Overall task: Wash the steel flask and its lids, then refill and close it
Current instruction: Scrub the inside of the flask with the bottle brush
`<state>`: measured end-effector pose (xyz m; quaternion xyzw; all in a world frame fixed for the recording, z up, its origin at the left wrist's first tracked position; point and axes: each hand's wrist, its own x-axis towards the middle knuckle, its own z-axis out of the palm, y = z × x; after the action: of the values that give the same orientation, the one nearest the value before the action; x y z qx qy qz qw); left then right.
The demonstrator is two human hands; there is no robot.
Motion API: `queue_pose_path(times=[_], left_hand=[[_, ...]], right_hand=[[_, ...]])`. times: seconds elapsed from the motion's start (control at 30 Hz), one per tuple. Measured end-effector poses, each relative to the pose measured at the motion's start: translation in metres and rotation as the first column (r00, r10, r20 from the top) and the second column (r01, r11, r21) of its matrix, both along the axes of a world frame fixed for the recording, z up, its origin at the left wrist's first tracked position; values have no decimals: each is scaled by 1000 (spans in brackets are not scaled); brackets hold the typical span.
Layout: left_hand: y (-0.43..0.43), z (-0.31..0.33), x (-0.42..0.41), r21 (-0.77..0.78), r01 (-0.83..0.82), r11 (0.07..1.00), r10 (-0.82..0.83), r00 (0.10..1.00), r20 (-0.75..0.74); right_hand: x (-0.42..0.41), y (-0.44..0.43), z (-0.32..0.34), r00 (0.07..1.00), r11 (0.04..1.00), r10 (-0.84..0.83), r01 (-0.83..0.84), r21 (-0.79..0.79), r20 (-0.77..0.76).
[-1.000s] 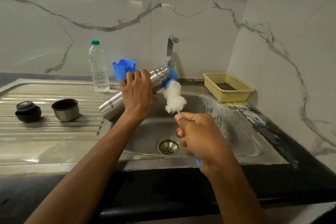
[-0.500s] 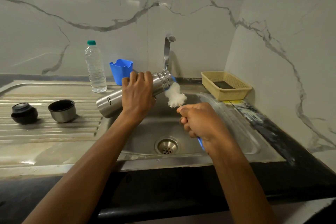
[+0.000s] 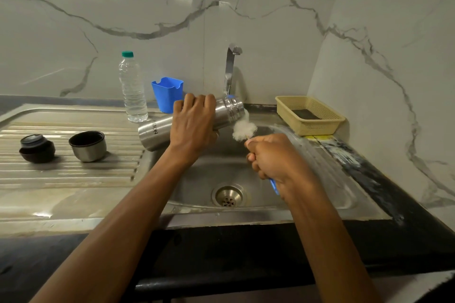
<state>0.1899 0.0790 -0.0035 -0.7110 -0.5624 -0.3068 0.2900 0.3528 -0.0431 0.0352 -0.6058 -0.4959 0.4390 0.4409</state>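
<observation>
My left hand (image 3: 194,125) grips the steel flask (image 3: 157,131) around its middle and holds it nearly level over the sink (image 3: 197,187), mouth pointing right. My right hand (image 3: 273,157) is closed on the blue handle of a bottle brush (image 3: 243,129). The brush's white fluffy head sits partly inside the flask's mouth. On the draining board at left stand the steel cup lid (image 3: 88,146), open side up, and the dark inner stopper (image 3: 37,148).
A clear water bottle (image 3: 132,90) with a green cap and a blue plastic holder (image 3: 167,93) stand by the back wall. The tap (image 3: 230,66) rises behind the flask. A beige basket (image 3: 309,114) sits at the right corner. The drain (image 3: 228,195) lies below my hands.
The brush head has gone further into the flask's mouth, so less of the white head shows. My right hand has moved up toward the flask; the flask has levelled a little.
</observation>
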Motion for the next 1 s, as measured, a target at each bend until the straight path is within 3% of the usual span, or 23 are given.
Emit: queue_pose_path(times=[0.2, 0.37, 0.57, 0.77, 1.0], left_hand=[[2, 12, -10, -280, 269, 922, -187, 940, 286], [1, 13, -30, -303, 413, 859, -237, 846, 478], [-9, 16, -29, -334, 532, 778, -277, 767, 579], [-4, 13, -35, -373, 544, 752, -242, 753, 612], [-4, 11, -34, -370, 576, 729, -251, 728, 638]], right_hand=[[6, -7, -9, 997, 994, 7, -15, 108, 73], [5, -36, -23, 984, 975, 64, -97, 200, 167], [8, -10, -7, 968, 963, 25, -90, 253, 251], [5, -44, -29, 926, 948, 40, -154, 279, 375], [6, -5, -14, 927, 952, 2, -117, 282, 376]])
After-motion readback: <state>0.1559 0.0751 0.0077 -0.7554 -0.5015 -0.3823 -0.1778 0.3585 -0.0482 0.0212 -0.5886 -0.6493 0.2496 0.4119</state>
